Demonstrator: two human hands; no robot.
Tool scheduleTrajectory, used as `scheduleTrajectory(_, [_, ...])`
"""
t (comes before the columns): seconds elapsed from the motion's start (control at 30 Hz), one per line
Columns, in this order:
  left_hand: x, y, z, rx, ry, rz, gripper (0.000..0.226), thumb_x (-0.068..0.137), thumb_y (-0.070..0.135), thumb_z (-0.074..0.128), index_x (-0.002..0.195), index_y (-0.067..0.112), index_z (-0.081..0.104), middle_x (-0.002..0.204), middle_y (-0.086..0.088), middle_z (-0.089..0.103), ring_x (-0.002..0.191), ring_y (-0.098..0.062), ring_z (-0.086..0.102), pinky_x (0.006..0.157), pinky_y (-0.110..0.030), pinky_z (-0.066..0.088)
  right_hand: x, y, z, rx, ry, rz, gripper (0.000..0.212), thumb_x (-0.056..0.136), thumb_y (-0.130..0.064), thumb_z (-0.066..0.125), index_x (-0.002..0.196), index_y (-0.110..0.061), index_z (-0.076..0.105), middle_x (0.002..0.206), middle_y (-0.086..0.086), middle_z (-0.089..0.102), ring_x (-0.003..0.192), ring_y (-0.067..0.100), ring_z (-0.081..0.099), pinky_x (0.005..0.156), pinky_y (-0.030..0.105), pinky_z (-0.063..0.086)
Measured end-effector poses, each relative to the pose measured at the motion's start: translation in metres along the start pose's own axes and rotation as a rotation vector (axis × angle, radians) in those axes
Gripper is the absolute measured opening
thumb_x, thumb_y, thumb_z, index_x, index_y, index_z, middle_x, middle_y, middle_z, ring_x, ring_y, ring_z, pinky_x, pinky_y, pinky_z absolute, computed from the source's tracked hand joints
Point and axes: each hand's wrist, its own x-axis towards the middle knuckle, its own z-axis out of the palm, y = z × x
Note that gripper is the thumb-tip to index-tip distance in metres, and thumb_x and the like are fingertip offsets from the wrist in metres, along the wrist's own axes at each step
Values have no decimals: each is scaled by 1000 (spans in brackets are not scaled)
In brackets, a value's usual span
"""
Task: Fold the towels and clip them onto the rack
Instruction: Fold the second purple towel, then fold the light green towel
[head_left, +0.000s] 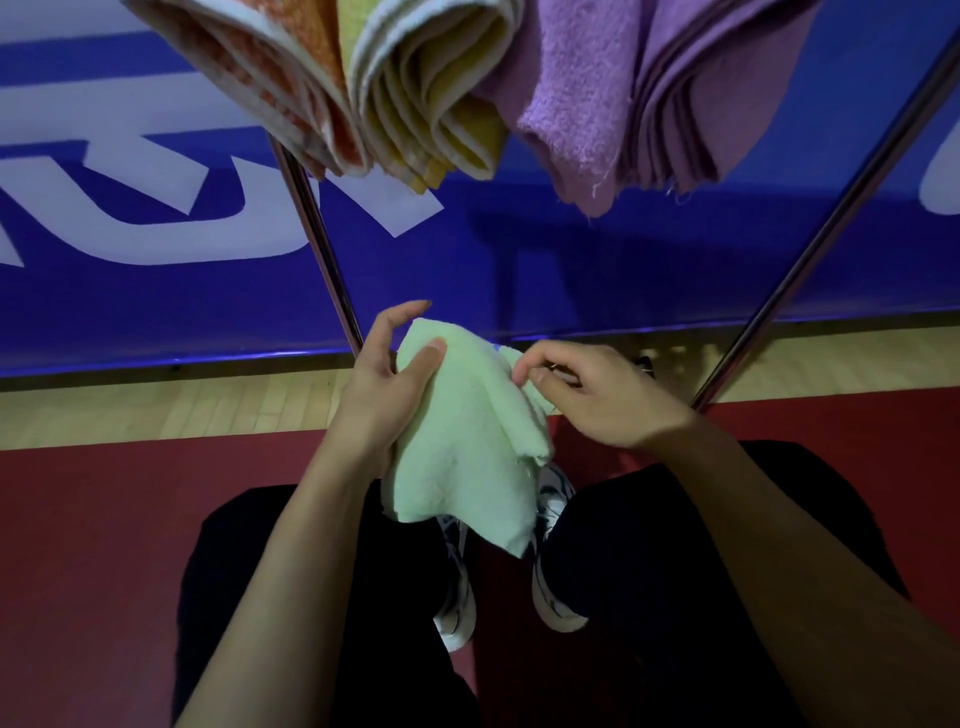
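A pale green towel (462, 441) hangs partly folded in front of my legs. My left hand (384, 384) grips its left edge, thumb pressed on the top of the cloth and the other fingers raised behind it. My right hand (587, 389) pinches a fold at the towel's right side with curled fingers. Above, three folded towels hang from the rack: an orange one (270, 78), a yellow one (431, 93) and a purple one (649, 93). No clip shows in the view.
Two metal rack legs slope down, the left leg (317, 239) behind my left hand and the right leg (831, 228) beside my right wrist. A blue banner (519, 270) stands behind. My shoes (457, 597) rest on the red floor below.
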Motion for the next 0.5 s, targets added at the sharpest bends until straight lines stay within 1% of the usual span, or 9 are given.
scheduleTrajectory(0.03, [0,-1,0,28,-2,24,26,106,21,59,128,33,61,72,15,73,63,-5,68,58,-23,56,0,0,0,27,-9,37,19,102,-45,52,104,-32,67,96,-30,68,86,-4,64,80,22,46])
scheduleTrajectory(0.1, [2,-6,-2,75,1,47,15,104,24,62,117,31,66,78,10,72,69,-12,66,63,-31,56,0,3,1,-10,-41,56,50,86,-77,49,108,-35,64,111,-23,68,106,3,64,93,30,48])
scheduleTrajectory(0.13, [3,-8,-3,111,-8,56,9,102,28,64,111,29,65,79,6,71,69,-15,65,64,-35,54,0,4,3,-69,-67,74,59,78,-86,49,110,-38,60,116,-21,65,112,7,61,96,33,48])
scheduleTrajectory(0.17, [4,-9,-5,152,-26,68,9,100,34,66,106,28,62,78,3,70,68,-17,64,64,-37,52,0,6,5,-136,-89,103,63,72,-89,52,110,-39,57,119,-19,62,112,10,59,95,34,47])
scheduleTrajectory(0.23, [5,-12,-7,237,-78,93,23,94,49,68,100,29,56,74,6,66,66,-17,59,63,-38,48,1,11,10,-219,-101,138,62,70,-84,64,111,-39,53,119,-17,58,103,10,56,88,34,45])
scheduleTrajectory(0.3, [7,-13,-10,348,-109,141,31,91,56,69,96,30,53,69,10,59,61,-14,53,59,-34,43,2,15,13,-242,-70,112,58,70,-79,69,109,-40,51,118,-16,59,97,11,55,84,33,43])
scheduleTrajectory(0.4, [4,-8,-15,485,-161,239,41,96,53,69,85,18,49,62,9,49,56,-10,42,53,-30,33,2,14,7,-243,-27,54,46,76,-65,77,108,-39,55,111,-18,59,96,4,51,82,29,38])
scheduleTrajectory(0.47, [1,-2,-17,460,-212,275,46,99,48,67,80,11,47,63,6,48,57,-9,41,52,-29,32,1,11,1,-248,-23,19,40,79,-58,80,107,-39,60,107,-20,61,94,-1,51,82,26,37])
scheduleTrajectory(0.5, [-1,1,-18,436,-233,278,46,99,46,66,80,9,46,63,7,47,58,-8,41,52,-28,32,0,10,-1,-254,-17,6,37,79,-56,80,106,-39,61,105,-20,63,88,-3,52,80,26,37])
